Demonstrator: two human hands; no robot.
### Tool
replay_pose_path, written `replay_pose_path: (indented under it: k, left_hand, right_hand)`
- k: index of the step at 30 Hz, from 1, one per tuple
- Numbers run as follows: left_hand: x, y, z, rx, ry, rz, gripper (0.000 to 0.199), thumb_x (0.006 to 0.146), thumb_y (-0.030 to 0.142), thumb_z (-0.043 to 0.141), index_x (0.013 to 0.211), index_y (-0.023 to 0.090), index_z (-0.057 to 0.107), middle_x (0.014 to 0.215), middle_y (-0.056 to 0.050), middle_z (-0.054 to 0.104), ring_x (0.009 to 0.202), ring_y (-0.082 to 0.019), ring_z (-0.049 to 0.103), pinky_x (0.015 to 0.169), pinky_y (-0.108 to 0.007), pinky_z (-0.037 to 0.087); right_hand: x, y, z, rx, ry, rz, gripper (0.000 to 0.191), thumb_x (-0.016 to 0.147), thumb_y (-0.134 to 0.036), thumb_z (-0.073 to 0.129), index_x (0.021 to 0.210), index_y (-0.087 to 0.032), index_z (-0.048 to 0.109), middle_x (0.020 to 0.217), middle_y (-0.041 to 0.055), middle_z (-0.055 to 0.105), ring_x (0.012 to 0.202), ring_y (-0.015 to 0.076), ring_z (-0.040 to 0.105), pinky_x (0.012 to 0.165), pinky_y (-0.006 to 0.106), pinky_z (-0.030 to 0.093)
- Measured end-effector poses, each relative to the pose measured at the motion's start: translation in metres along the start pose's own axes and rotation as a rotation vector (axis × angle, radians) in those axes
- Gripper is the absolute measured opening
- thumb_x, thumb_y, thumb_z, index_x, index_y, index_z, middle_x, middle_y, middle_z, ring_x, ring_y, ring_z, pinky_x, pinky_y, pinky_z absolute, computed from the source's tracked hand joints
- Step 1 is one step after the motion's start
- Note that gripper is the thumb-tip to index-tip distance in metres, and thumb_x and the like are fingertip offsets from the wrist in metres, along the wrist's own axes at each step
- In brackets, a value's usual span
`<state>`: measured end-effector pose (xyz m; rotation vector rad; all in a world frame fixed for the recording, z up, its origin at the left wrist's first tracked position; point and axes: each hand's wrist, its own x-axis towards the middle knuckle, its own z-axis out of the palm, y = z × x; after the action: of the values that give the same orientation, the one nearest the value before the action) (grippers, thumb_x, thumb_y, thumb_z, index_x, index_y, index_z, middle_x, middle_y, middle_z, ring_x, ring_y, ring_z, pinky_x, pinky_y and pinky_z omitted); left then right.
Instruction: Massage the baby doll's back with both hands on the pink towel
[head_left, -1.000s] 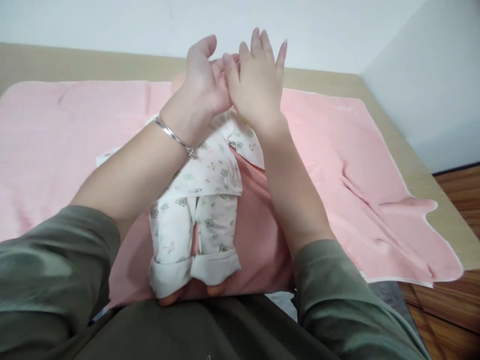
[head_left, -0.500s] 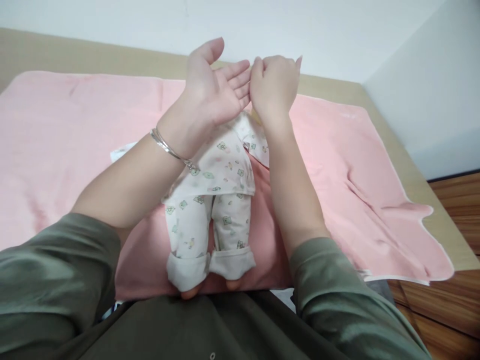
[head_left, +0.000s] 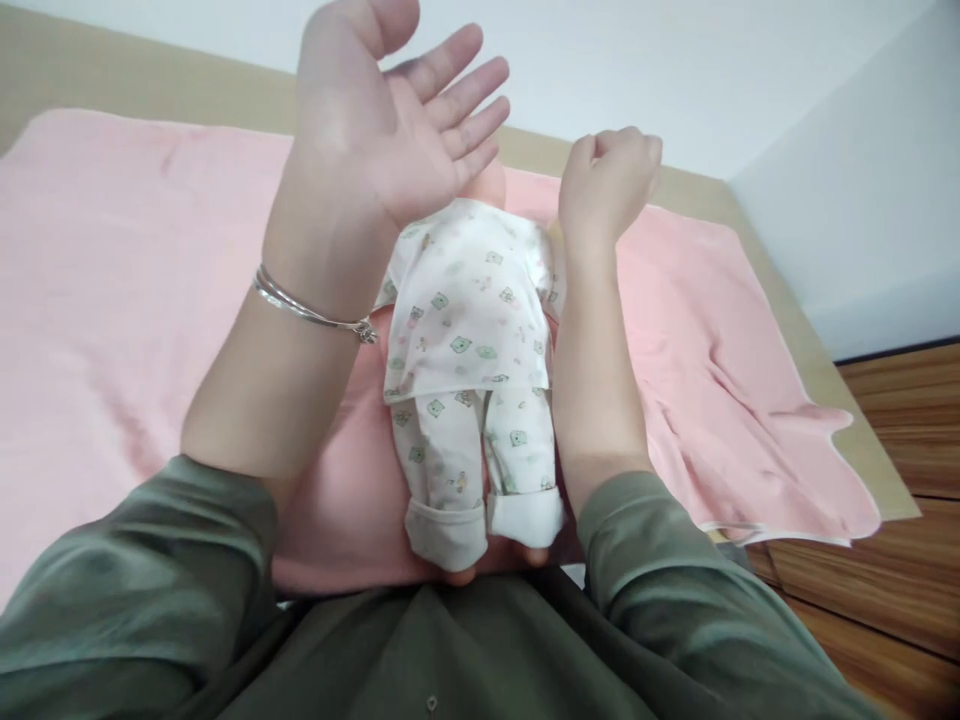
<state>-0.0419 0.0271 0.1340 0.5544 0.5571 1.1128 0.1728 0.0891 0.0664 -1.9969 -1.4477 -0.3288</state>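
clothed doll (head_left: 472, 310) on pink cloth (head_left: 150, 260)

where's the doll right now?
In the head view, the doll lies mid-picture on the pink cloth, between the left forearm and right forearm, feet nearest the person's torso.

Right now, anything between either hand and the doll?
Nothing identifiable. The left hand, open, overlaps the doll in view; the right hand, curled, appears near its sleeve, where a yellowish patch is too unclear to name.
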Motion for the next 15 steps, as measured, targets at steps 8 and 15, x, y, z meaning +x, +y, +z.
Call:
replay_pose_path:
  k: [8,15]
  left_hand:
    - [-0.02,0.008,0.006,0.114,0.064,0.109,0.044,0.11,0.03,0.029,0.133,0.009,0.06,0.136,-0.003,0.061,0.146,-0.021,0.055,0.117,-0.032,0.044]
    - [-0.014,-0.001,0.01,0.116,0.136,0.153,0.04,0.111,0.026,0.035,0.138,0.006,0.055,0.145,-0.002,0.06,0.148,-0.02,0.055,0.125,-0.031,0.041]
  right_hand:
    - [-0.006,-0.005,-0.01,0.054,-0.072,0.042,0.041,0.104,-0.021,0.029,0.107,-0.022,0.071,0.138,0.0062,0.067,0.136,0.0202,0.044,0.132,0.059,0.006]
    - [-0.036,-0.046,-0.041,0.208,-0.061,-0.066,0.04,0.106,-0.026,0.045,0.141,-0.021,0.063,0.174,0.0046,0.034,0.168,0.0302,0.014,0.135,0.066,-0.005]
